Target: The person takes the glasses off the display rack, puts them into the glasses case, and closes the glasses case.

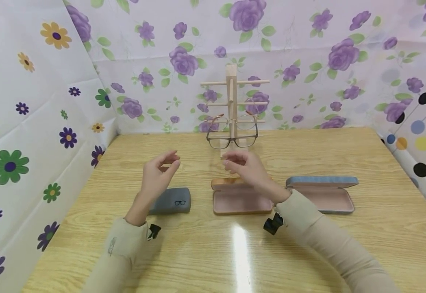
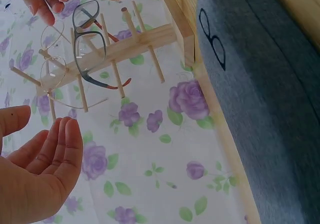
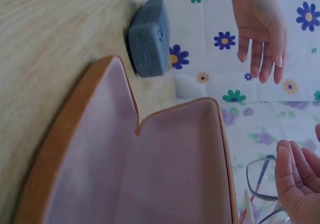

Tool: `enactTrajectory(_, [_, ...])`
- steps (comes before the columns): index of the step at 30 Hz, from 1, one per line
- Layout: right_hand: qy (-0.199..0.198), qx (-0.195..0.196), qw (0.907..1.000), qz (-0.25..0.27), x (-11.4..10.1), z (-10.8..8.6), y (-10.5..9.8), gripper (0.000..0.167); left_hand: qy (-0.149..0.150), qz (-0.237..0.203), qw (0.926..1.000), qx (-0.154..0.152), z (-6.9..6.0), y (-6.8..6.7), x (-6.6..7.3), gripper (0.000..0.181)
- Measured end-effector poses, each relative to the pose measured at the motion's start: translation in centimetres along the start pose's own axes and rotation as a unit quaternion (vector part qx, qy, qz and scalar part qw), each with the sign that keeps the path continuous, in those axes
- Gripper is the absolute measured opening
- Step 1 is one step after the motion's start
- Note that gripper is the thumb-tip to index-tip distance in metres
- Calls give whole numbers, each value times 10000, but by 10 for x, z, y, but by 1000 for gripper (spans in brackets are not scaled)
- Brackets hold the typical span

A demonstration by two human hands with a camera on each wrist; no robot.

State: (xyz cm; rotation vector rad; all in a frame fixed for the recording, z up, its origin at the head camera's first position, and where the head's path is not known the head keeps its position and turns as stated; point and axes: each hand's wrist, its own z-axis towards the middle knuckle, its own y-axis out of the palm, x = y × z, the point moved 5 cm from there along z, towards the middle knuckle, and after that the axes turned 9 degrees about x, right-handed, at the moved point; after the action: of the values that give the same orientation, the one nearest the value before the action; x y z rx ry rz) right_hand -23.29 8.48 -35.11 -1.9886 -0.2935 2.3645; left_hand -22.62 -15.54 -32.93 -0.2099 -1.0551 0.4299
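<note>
My left hand (image 1: 158, 173) hovers above and behind a shut grey-blue glasses case (image 1: 172, 200) printed with a small glasses drawing. The right hand (image 1: 249, 169) is raised over the back of an orange-brown glasses case (image 1: 241, 203), whose lid stands up and whose pink inside shows. Both hands have loosely bent fingers and hold nothing, as the left wrist view and right wrist view also show. Behind them, a wooden display stand (image 1: 231, 91) carries dark-framed glasses (image 1: 231, 140) and, above these, thin wire-rimmed glasses (image 2: 50, 60). Neither hand touches the glasses.
To the right lies a blue glasses case (image 1: 324, 179), lid up, pink inside. The wood-grain table (image 1: 198, 260) meets a floral cloth (image 1: 143, 61) behind the stand. Patterned sheets close off both sides. Several pegs stick out from the stand.
</note>
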Motion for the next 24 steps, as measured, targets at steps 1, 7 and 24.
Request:
enactTrajectory(1, [30, 79, 10000, 14, 0, 2, -3, 29, -95, -65, 9999, 25, 2, 1, -1, 32])
enactTrajectory(7, [-57, 595, 9982, -83, -5, 12, -24, 29, -470, -570, 9970, 214, 13, 8, -4, 32])
enactTrajectory(24, [-292, 1520, 9879, -53, -20, 33, -66, 31, -792, -894, 9925, 273, 37, 25, -1, 32])
